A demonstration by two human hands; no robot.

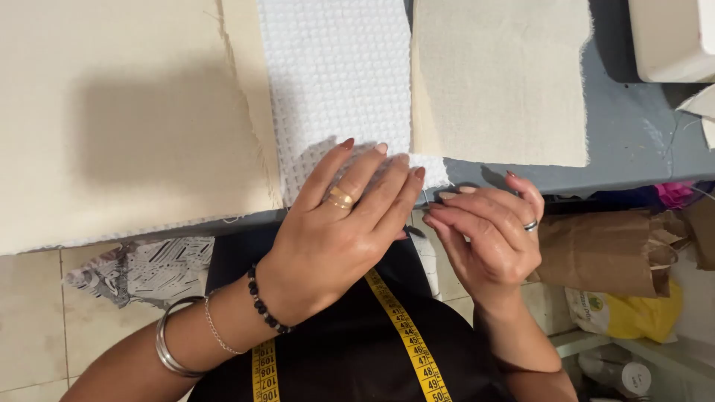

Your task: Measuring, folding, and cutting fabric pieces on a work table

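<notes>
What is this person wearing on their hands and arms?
Both forearms are bare. The left hand has a gold ring, a black bead bracelet, a thin chain and silver bangles at the wrist. The right hand has a silver ring. Nails are painted.

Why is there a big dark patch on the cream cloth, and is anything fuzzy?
Head view: the dark patch is a soft shadow on the big cream cloth, so light comes from above and behind; the left hand and white waffle fabric look sharp, and only the brown paper bag lower right is dimmer.
</notes>
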